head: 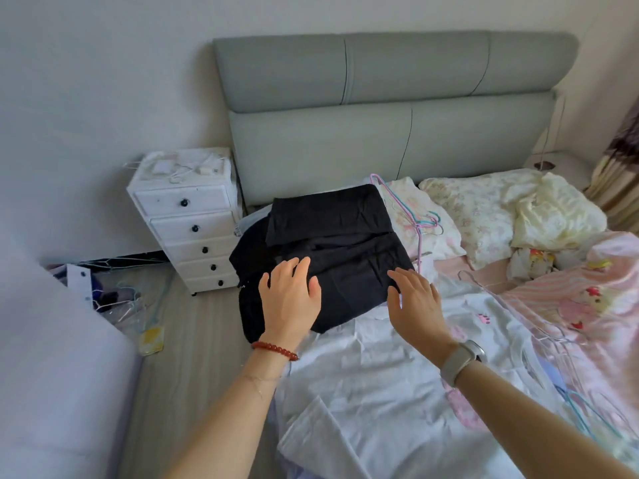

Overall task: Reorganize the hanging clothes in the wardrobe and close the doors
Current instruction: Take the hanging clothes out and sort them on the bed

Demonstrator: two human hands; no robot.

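Observation:
A folded black garment (345,243) lies on the left side of the bed, partly over its edge. My left hand (288,295), with a red bead bracelet at the wrist, rests flat on the garment's near left part, fingers straight. My right hand (415,305), with a watch on the wrist, has relaxed fingers touching the garment's near right edge. A white garment (373,385) is spread on the bed under my forearms. Pink and blue wire hangers (418,219) lie just right of the black garment. No wardrobe is in view.
A white chest of drawers (193,223) stands left of the grey headboard (380,108). More hangers and clutter (128,295) lie on the floor at the left. Pillows (491,209) and a pink quilt (587,299) cover the bed's right side, with further hangers (553,340) on it.

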